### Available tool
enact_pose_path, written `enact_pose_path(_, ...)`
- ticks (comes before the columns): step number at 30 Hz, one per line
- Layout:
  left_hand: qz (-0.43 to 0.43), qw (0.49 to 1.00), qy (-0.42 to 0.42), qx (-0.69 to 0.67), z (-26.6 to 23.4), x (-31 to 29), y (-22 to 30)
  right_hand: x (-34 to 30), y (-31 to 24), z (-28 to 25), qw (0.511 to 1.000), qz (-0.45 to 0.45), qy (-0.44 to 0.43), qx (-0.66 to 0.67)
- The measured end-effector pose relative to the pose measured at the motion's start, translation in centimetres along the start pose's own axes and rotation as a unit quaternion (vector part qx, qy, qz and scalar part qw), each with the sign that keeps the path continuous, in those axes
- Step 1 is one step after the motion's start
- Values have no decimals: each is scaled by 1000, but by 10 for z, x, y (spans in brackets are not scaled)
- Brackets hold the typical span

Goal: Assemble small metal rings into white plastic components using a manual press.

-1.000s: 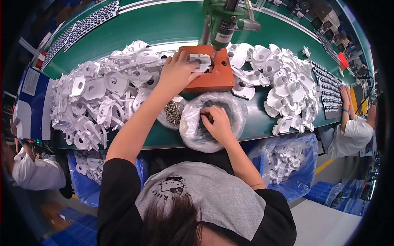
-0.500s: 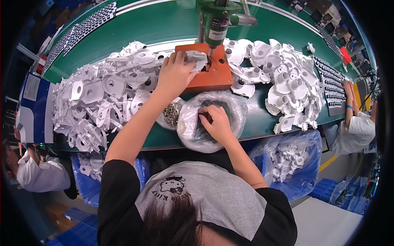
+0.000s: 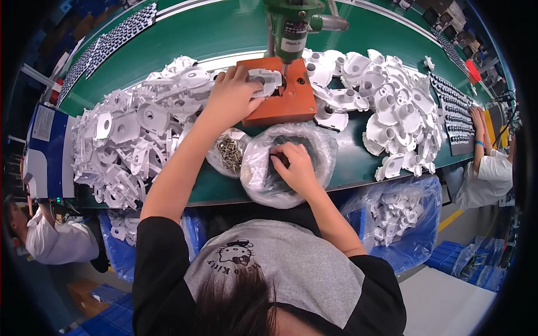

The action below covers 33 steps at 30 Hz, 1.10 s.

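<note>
Closed on the edge of a white plastic part, my left hand is over the left side of an orange fixture block. A green press stands above the block, its thin spindle coming down beside the part. My right hand reaches into a round bowl lined with clear plastic. Its thumb and fingers are curled together, and whatever they pinch is too small or hidden to make out. Left of the bowl, a clear bag holds many small metal pins or screws.
White plastic parts lie in heaps left and right on the green bench. Below its edge are blue lined bins. A co-worker's hands touch a tray of dark pieces; another person sits at left.
My left hand has drawn slightly left with the white part, uncovering more of the bag of small metal pieces. My right hand stays in the lined bowl.
</note>
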<state>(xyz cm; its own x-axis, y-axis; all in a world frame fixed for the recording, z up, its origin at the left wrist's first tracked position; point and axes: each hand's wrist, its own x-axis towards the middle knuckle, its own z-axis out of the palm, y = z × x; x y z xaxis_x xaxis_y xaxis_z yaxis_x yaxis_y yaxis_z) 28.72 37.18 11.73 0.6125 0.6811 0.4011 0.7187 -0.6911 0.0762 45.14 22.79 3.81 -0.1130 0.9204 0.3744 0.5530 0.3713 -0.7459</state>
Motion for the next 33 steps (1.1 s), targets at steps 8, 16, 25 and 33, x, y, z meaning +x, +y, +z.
enact_pose_path(8, 6, 989, -146, 21, -15, 25, 4, 4, -4, -2, 1000, 9, -3, 0)
enact_pose_path(16, 32, 993, -111, 12, -23, 13, -1, -3, -4, 0, 1000, 4, 2, -12)
enact_pose_path(25, -87, 945, -103, -299, -60, 20, -8, -1, -6, -3, 1000, -4, 9, -14)
enact_pose_path(33, -212, 816, -157, -514, -44, 25, -35, 0, -4, 0, 1000, 1, 0, -5)
